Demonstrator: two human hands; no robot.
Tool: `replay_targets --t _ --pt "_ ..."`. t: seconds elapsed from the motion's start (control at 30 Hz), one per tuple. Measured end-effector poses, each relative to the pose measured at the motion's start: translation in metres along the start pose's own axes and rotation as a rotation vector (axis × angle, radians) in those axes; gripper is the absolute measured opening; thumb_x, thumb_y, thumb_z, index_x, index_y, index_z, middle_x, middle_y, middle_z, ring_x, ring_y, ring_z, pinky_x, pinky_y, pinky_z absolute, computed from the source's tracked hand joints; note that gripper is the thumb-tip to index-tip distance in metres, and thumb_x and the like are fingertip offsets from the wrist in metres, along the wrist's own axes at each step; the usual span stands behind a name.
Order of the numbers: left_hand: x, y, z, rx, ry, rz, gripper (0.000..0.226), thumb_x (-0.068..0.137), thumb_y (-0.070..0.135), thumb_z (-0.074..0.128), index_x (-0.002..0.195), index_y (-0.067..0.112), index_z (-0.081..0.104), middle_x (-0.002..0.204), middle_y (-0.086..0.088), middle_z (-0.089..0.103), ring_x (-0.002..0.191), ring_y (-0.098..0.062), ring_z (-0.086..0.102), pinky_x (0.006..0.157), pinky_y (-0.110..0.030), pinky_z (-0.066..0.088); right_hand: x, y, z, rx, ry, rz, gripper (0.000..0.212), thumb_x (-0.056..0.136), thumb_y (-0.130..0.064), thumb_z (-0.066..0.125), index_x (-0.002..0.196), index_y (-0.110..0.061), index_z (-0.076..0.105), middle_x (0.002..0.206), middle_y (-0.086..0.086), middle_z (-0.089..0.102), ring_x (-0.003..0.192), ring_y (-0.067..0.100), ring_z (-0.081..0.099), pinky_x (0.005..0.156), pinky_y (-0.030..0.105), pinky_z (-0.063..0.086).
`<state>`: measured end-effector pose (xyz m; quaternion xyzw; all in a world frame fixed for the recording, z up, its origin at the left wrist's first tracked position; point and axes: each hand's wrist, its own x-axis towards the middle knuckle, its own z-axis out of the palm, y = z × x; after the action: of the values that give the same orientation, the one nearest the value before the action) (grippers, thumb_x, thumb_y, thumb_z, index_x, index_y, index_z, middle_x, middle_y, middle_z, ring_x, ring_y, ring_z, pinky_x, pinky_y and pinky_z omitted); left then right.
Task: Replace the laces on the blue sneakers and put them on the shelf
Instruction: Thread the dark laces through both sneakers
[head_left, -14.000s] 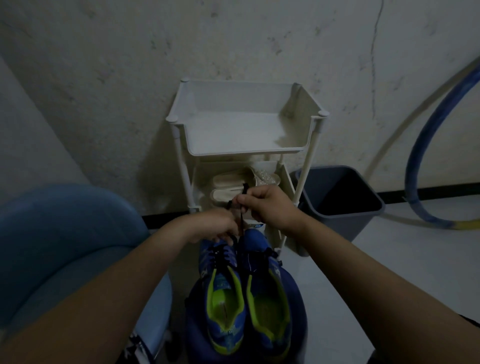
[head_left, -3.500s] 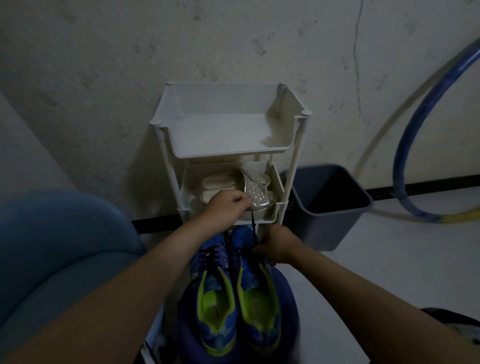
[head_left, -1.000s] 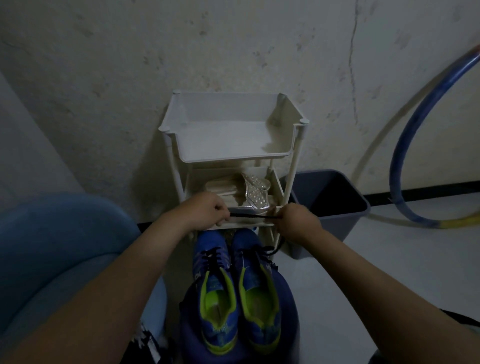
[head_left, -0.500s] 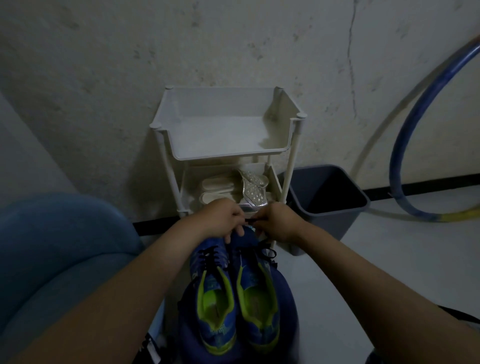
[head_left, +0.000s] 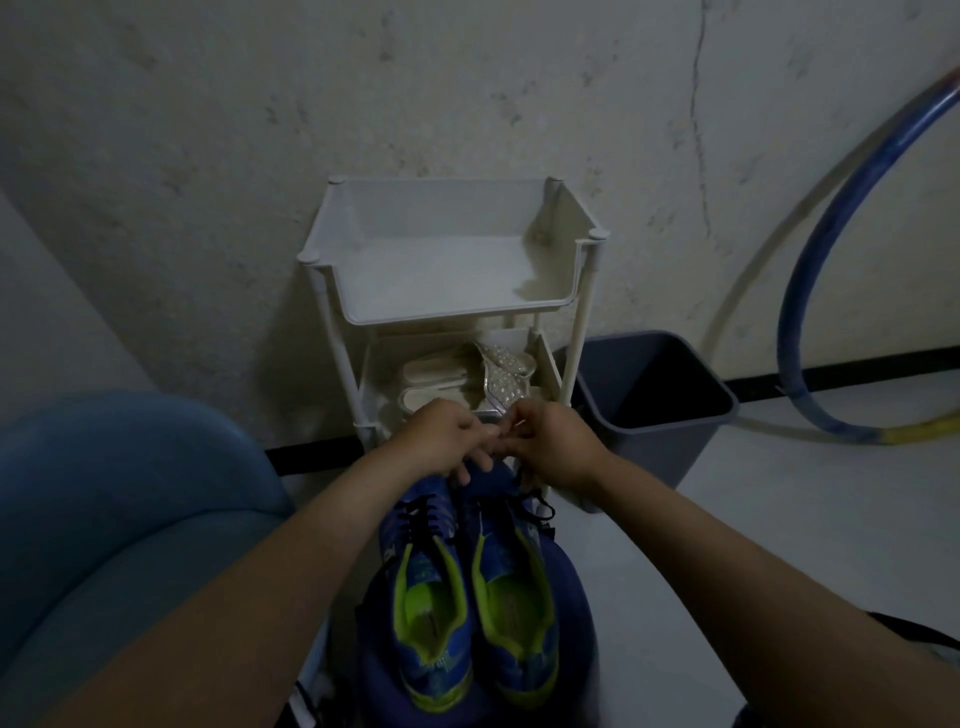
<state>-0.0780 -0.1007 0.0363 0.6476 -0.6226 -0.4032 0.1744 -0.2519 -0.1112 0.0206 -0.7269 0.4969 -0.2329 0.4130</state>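
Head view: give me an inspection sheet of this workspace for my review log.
Surface: dark blue seat under the sneakers.
Job's things: blue sneakers side by side, toes toward the white shelf.
Clutter: pale shoes on the shelf's lower tier.
Hands: left hand and right hand pinch the black lace above the sneakers' toes.
Cables: nothing seen.
Surroundings: grey bin, blue hoop, blue chair, cracked wall.

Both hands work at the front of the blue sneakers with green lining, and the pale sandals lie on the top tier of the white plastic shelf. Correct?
No: the head view shows the pale sandals on the lower tier of the white plastic shelf, not the top one. The rest is right.
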Motion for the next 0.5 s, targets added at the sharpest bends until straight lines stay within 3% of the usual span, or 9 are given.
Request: replay_targets --t 0.07,0.1,0.17,0.2,0.27,0.33,0.43,0.5 --pt "0.002 -0.009 0.004 -0.001 0.005 -0.028 0.030 0.101 0.031 0.049 0.091 0.010 0.067 0.072 0.001 0.072 0.055 -0.016 0.062 0.050 -0.019 0.047 0.001 0.007 0.001 -0.066 0.015 0.069 0.013 0.087 -0.016 0.074 0.086 -0.013 0.062 0.086 0.009 0.072 0.058 0.014 0.069 0.056 0.035 0.060" --pt "0.003 -0.014 0.007 0.028 0.000 -0.045 0.028 0.099 0.030 0.052 0.089 0.010 0.069 0.073 0.001 0.071 0.062 -0.017 0.063 0.060 -0.023 0.052 0.002 0.011 0.003 -0.153 0.009 0.093 0.012 0.086 -0.017 0.075 0.083 -0.016 0.063 0.085 0.006 0.071 0.065 0.017 0.070 0.063 0.037 0.061" --pt "0.004 -0.024 0.015 0.195 -0.056 -0.081 0.023 0.090 0.035 0.064 0.082 0.016 0.074 0.078 0.002 0.072 0.077 -0.016 0.066 0.078 -0.032 0.054 0.002 0.020 0.010 -0.331 -0.021 0.101 0.015 0.084 -0.020 0.076 0.077 -0.023 0.062 0.086 -0.001 0.068 0.077 0.015 0.068 0.073 0.032 0.059" --pt "0.003 -0.027 0.020 0.302 -0.098 -0.115 0.024 0.084 0.041 0.069 0.081 0.018 0.074 0.082 0.002 0.072 0.082 -0.016 0.066 0.080 -0.033 0.055 0.001 0.023 0.015 -0.380 -0.037 0.091 0.014 0.083 -0.023 0.076 0.077 -0.025 0.064 0.086 -0.004 0.067 0.080 0.013 0.066 0.075 0.030 0.057" --pt "0.000 -0.031 0.032 0.460 -0.145 -0.183 0.039 0.072 0.055 0.073 0.081 0.017 0.070 0.084 0.002 0.069 0.082 -0.015 0.064 0.070 -0.032 0.053 0.001 0.027 0.023 -0.445 -0.077 0.072 0.006 0.083 -0.028 0.076 0.084 -0.022 0.073 0.089 -0.001 0.070 0.085 0.013 0.065 0.079 0.031 0.056" --pt "-0.001 -0.035 0.041 0.549 -0.109 -0.209 0.045 0.064 0.058 0.075 0.081 0.018 0.065 0.080 0.003 0.064 0.080 -0.016 0.063 0.062 -0.029 0.047 0.002 0.028 0.030 -0.499 -0.119 0.075 0.012 0.084 -0.027 0.074 0.092 -0.018 0.076 0.094 0.002 0.072 0.089 0.016 0.066 0.081 0.033 0.056" --pt "0.000 -0.036 0.047 0.525 -0.041 -0.244 0.034 0.066 0.042 0.080 0.081 0.015 0.064 0.077 0.001 0.063 0.078 -0.018 0.066 0.060 -0.028 0.046 0.002 0.027 0.036 -0.559 -0.152 0.065 0.014 0.088 -0.028 0.068 0.099 -0.022 0.075 0.104 0.002 0.070 0.096 0.017 0.065 0.087 0.036 0.056" --pt "0.001 -0.035 0.049 0.460 -0.021 -0.291 0.025 0.071 0.030 0.077 0.075 0.011 0.061 0.070 -0.002 0.063 0.065 -0.017 0.065 0.057 -0.026 0.050 0.001 0.026 0.039 -0.600 -0.177 0.048 0.017 0.091 -0.030 0.064 0.105 -0.025 0.073 0.110 0.001 0.068 0.100 0.018 0.064 0.089 0.038 0.055"
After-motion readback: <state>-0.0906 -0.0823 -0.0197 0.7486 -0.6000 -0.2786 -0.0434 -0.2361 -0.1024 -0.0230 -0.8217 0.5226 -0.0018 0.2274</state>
